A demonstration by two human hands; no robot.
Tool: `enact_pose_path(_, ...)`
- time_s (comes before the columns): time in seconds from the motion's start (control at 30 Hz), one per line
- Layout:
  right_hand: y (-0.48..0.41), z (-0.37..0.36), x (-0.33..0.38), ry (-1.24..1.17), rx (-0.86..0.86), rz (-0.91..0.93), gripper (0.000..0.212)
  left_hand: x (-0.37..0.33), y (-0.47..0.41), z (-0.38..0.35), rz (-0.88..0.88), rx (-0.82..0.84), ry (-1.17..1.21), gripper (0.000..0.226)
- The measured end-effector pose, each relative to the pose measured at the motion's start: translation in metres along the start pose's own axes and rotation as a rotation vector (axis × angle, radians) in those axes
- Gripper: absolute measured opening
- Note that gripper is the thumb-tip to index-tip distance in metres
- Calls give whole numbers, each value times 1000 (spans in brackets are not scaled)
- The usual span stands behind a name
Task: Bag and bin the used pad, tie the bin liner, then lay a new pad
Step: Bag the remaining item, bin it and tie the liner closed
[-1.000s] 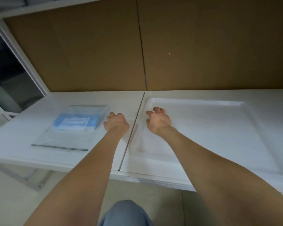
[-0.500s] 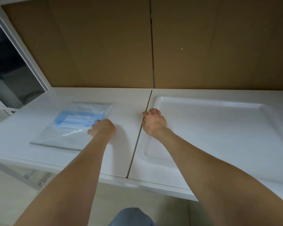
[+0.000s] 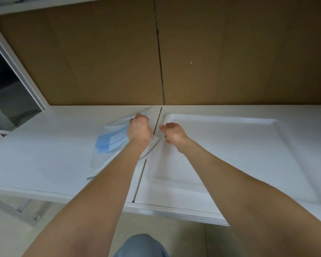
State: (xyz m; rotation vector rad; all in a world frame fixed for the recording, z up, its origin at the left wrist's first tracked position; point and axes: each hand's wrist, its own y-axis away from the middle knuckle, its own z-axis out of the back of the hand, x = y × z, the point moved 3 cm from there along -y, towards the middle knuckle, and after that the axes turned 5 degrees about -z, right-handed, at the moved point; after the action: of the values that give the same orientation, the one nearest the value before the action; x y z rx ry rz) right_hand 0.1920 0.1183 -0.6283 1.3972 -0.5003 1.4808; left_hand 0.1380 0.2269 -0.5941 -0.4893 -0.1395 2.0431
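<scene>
A clear plastic zip bag (image 3: 102, 162) with a folded blue pad (image 3: 110, 141) inside is lifted off the white table (image 3: 35, 156), tilted, with its zip edge curving toward the right. My left hand (image 3: 139, 129) grips the bag's upper part from above. My right hand (image 3: 172, 133) is beside it over the left rim of a large shallow white tray (image 3: 220, 120), with curled fingers pinching the bag's zip-edge corner. The tray has nothing in it.
A brown cardboard wall (image 3: 119, 56) stands right behind the table. A seam (image 3: 140, 178) runs between the two table tops. A dark window opening (image 3: 9, 97) lies at the left. The table's front edge and my knee (image 3: 143, 245) are below.
My left hand took hold of the bag and lifted and swung it right toward the tray. My right hand closed on the bag's zip edge.
</scene>
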Motion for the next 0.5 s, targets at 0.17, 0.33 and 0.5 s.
enact_pose_path(0.17,16,15,-5,-416,302,-139,46,-49,7,7,-68,0,163,38)
enact_pose_path(0.33,28,40,-10,-754,320,-200,51,-90,23,6,-86,49,433,32)
enact_pose_path(0.5,43,72,-17,-556,150,-193,28,-108,33,4,-89,69,566,40)
